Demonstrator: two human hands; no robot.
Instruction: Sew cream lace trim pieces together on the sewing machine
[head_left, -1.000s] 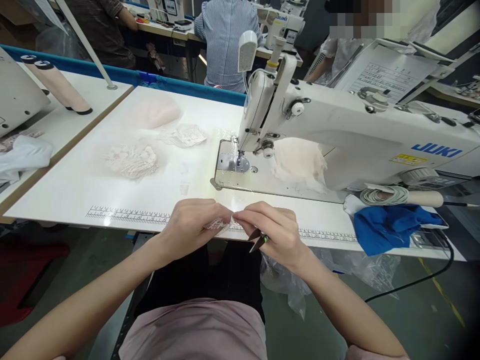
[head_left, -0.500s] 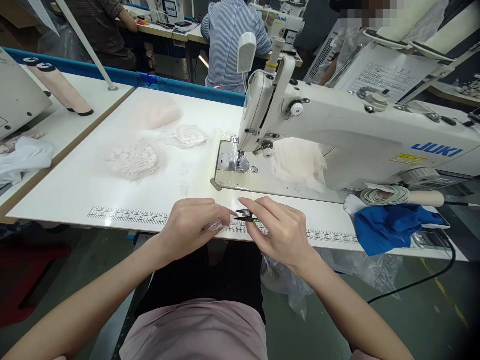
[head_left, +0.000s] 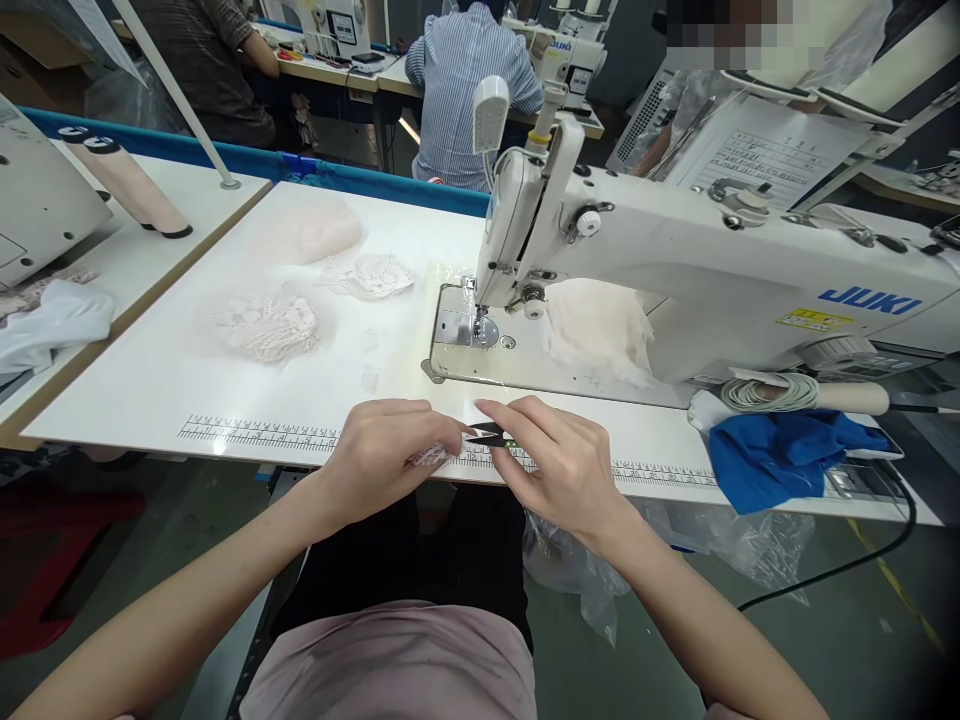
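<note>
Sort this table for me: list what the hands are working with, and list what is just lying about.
In hand:
- left hand pinching a small lace piece
- right hand holding thread snips, tips pointing toward the lace

Lying about:
- lace heap
- pale fabric under the sewing machine arm
- blue cloth
- coiled cord

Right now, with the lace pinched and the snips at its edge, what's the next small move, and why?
Probably squeeze the snips shut at the lace piece: the left hand pinches it over the table edge, and the right hand holds the blade tips right beside it.
</note>
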